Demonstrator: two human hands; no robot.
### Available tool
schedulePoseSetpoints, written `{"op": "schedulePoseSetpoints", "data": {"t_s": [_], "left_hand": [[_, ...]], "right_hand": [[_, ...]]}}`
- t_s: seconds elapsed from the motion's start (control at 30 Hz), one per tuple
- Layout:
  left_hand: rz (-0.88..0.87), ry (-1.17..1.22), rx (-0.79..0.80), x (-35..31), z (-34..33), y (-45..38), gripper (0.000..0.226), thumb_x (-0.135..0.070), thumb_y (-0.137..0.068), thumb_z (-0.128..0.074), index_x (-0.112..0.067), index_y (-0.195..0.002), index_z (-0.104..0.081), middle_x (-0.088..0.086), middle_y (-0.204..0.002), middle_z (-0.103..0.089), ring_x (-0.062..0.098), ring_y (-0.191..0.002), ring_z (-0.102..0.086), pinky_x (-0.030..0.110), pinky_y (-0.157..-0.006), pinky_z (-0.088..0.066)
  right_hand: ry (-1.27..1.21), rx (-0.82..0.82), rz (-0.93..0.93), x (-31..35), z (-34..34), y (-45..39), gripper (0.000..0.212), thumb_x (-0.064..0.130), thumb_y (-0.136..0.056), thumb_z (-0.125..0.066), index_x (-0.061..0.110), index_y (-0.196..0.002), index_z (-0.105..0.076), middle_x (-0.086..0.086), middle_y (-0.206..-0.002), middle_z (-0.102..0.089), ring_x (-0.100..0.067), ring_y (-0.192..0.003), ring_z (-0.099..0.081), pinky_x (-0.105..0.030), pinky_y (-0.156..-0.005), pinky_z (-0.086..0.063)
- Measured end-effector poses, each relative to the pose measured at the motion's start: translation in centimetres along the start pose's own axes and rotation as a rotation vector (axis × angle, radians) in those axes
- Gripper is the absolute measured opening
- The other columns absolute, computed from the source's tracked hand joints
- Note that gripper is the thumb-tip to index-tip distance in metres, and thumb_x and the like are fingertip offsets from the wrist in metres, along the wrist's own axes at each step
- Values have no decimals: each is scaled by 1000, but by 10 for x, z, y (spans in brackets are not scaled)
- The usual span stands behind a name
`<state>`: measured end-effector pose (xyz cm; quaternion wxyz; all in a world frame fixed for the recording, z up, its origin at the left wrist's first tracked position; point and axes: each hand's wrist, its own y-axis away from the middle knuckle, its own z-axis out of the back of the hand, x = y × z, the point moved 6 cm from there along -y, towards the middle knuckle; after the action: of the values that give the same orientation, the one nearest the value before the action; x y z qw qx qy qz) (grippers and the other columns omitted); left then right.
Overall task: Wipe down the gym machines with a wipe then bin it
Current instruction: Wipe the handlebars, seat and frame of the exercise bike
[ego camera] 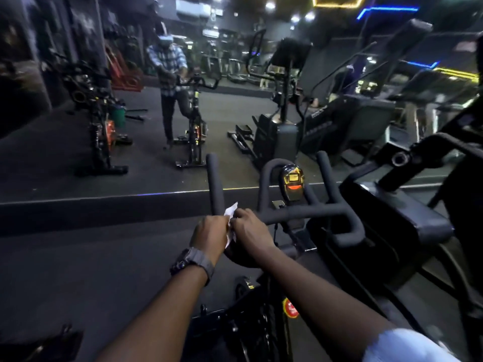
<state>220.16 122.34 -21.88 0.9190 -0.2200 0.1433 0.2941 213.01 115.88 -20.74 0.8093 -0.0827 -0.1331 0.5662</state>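
Both hands meet in front of the exercise bike's handlebar (300,211), with a white wipe (231,209) caught between them. The left hand (209,235) has its fingers curled round the wipe's left side, and the right hand (251,231) pinches it from the other side, knuckles up. One corner of the wipe sticks up above the fingertips, just beside the handlebar's left upright prong (215,184); a lower strip of it shows in the gap between the two hands. Whether the wipe touches the bar cannot be told. A dark watch (192,262) sits on the left wrist, and a pale sleeve (407,346) shows at the lower right edge.

The handlebar is matte black and padded, with a small console (292,182) glowing orange between its prongs. Below the hands the bike frame drops into shadow, with a red round sticker (290,308) on it.

The floor (78,257) is dark rubber. A wall mirror (156,100) ahead reflects a person in a checked shirt standing at a bike, other black machines, and ceiling lights with blue and yellow strips.
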Motion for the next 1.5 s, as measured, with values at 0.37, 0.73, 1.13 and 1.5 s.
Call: {"op": "schedulePoseSetpoints", "data": {"t_s": [0.37, 0.73, 1.13, 1.5], "left_hand": [[-24, -101, 129, 0, -6, -3, 47, -23, -95, -44, -29, -142, -41, 18, -105, -68, 40, -99, -65, 42, -81, -54], [-239, -277, 229, -20, -32, -12, 58, -12, -98, -47, -15, -151, -26, -2, -154, -37, 21, -146, -24, 40, -119, -17], [-434, -11, 13, 23, -35, -31, 42, -36, -90, -35, -15, -107, -67, 3, -114, -69, 22, -113, -63, 36, -107, -39], [-496, 16, -168, 36, -13, -50, 34, -31, -90, -50, -7, -86, -74, 12, -110, -69, 28, -109, -62, 29, -105, -39]], "right_hand": [[-2, 15, 12, -13, -27, -10, 42, 45, -77, -39, 15, -95, -64, -3, -95, -54, -26, -95, -49, -38, -64, -54], [89, -17, -46, -48, 3, -6, 23, 18, -96, -50, 12, -114, -64, -5, -113, -54, -26, -111, -48, -37, -72, -50], [104, -21, -36, -29, -8, 0, 59, 35, -85, -59, 27, -140, -38, -6, -115, -51, -29, -104, -46, -38, -60, -48], [102, -99, 44, -70, 5, -5, 18, 20, -90, -54, 22, -107, -59, -1, -106, -47, -25, -102, -47, -33, -62, -41]]}}
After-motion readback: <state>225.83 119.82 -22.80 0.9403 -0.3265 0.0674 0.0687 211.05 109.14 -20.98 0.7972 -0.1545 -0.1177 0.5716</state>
